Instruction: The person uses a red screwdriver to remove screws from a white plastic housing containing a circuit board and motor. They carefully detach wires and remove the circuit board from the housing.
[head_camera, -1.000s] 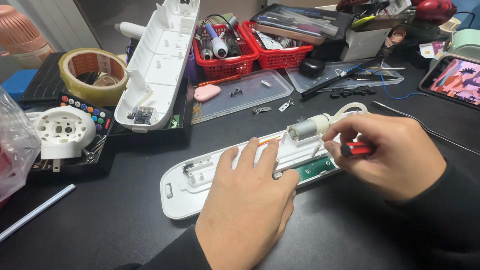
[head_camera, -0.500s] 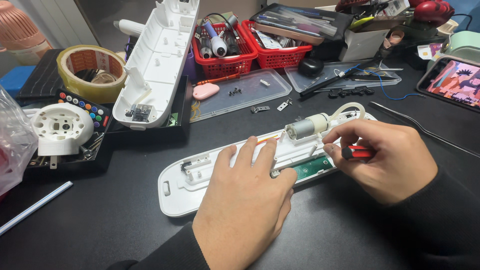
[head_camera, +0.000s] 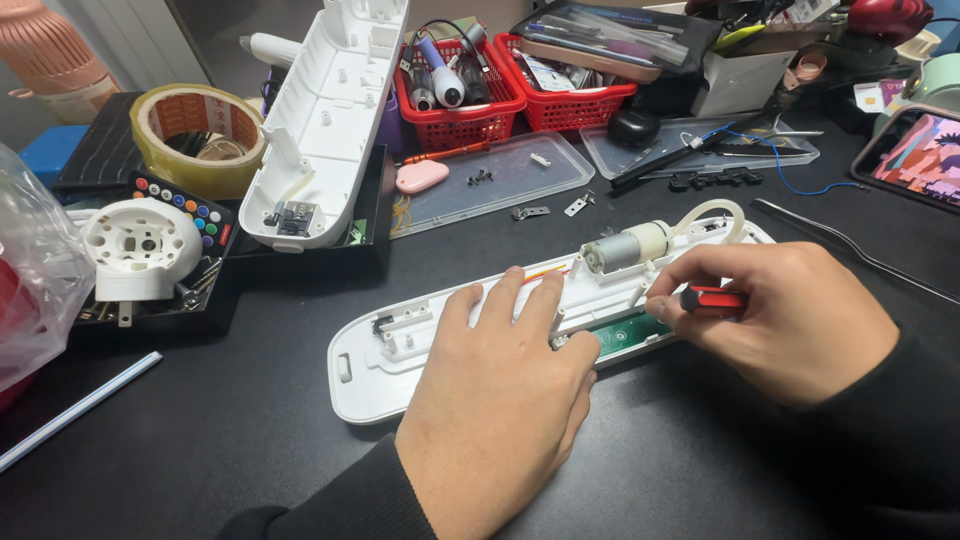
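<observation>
Red-handled, the small screwdriver sits pinched in the right hand, whose grip is closed around it with the tip aimed left at the green circuit board. That board lies in the near edge of a long white plastic shell stretched across the black desk. The left hand presses flat on the shell's middle, fingers spread and grasping nothing, fingertips just short of a small grey motor with a pale looped tube at the shell's far end. Beyond, loose screws lie on a clear lid, with two red baskets of tools behind it. To the left a second white shell leans on a black box, near a tape roll and a round white part.
</observation>
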